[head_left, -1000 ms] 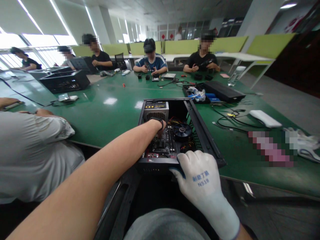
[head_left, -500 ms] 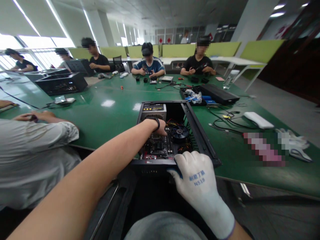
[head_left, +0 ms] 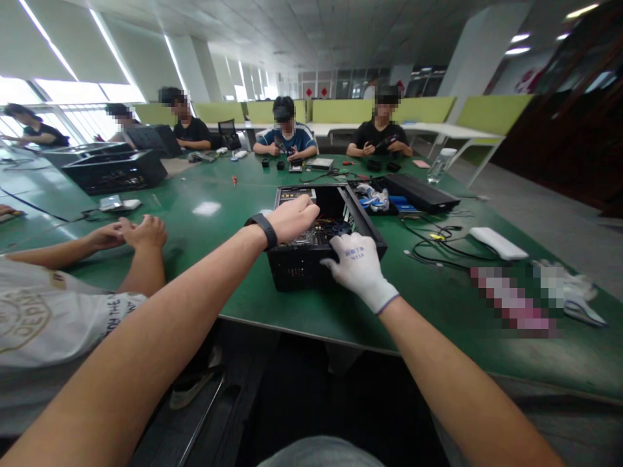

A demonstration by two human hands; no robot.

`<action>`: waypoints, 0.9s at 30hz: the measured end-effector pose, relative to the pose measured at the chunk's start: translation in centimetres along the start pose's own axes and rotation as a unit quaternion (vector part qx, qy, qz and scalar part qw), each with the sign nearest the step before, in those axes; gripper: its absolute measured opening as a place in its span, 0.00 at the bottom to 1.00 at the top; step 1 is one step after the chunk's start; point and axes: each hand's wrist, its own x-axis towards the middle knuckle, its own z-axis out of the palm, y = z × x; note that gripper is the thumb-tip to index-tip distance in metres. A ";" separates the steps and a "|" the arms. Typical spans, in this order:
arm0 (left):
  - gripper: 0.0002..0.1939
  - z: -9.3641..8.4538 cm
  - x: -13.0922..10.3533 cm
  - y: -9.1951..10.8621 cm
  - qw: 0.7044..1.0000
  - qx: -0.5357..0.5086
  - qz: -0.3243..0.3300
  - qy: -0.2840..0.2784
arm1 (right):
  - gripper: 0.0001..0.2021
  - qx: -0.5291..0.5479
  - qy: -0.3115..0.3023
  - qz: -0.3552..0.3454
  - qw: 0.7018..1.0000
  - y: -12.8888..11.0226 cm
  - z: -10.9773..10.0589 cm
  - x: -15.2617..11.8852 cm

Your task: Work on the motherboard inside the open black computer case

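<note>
An open black computer case (head_left: 304, 269) lies on the green table in front of me. Inside it I see a circuit board, coloured wires and a dark fan (head_left: 341, 227). A power supply (head_left: 296, 193) with a label sits at its far left corner, partly behind my hand. My left hand (head_left: 294, 219), bare with a black wristband (head_left: 263, 230), hovers above the case with curled fingers. Whatever it may hold is hidden. In a white work glove, my right hand (head_left: 357, 263) grips the near right edge of the case, thumb down its front wall.
Right of the case are black cables (head_left: 423, 243), a white box-like block (head_left: 497, 243) and a white glove (head_left: 581, 305). A black tray (head_left: 423, 191) and a clear bottle (head_left: 440, 165) stand behind. At left, a co-worker's hands (head_left: 141, 233) rest over the table.
The case has moved forward, farther from me onto the table, with my right hand on its edge. My left hand has come up from inside the case. The co-worker's hands at left have shifted right.
</note>
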 end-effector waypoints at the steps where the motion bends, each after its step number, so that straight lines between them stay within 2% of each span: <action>1: 0.16 -0.2 -0.4 0.1 1.000 -0.015 0.003 0.011 | 0.20 -0.001 -0.003 0.002 1.000 0.4 0.6 1.7; 5: 0.15 -0.1 -1.7 0.1 0.997 -0.064 0.009 0.031 | 0.24 -0.011 -0.012 0.013 1.000 1.7 2.8 8.1; 9: 0.14 0.3 -2.7 -0.6 0.994 -0.099 -0.009 0.036 | 0.22 -0.028 -0.026 0.032 0.999 2.7 4.4 13.7; 15: 0.14 1.2 -3.7 -2.9 0.991 -0.125 -0.039 0.021 | 0.21 -0.040 -0.035 0.046 0.998 4.2 6.4 19.4; 18: 0.13 1.9 -3.8 -4.1 0.991 -0.124 -0.050 0.009 | 0.21 -0.041 -0.039 0.048 0.997 4.6 7.1 20.8; 21: 0.12 2.3 -3.7 -4.9 0.990 -0.125 -0.058 0.007 | 0.21 -0.041 -0.040 0.043 0.997 4.7 7.3 21.0; 27: 0.10 1.6 -3.4 -5.0 0.990 -0.130 -0.046 0.030 | 0.23 -0.037 -0.037 0.036 0.998 3.8 6.5 18.1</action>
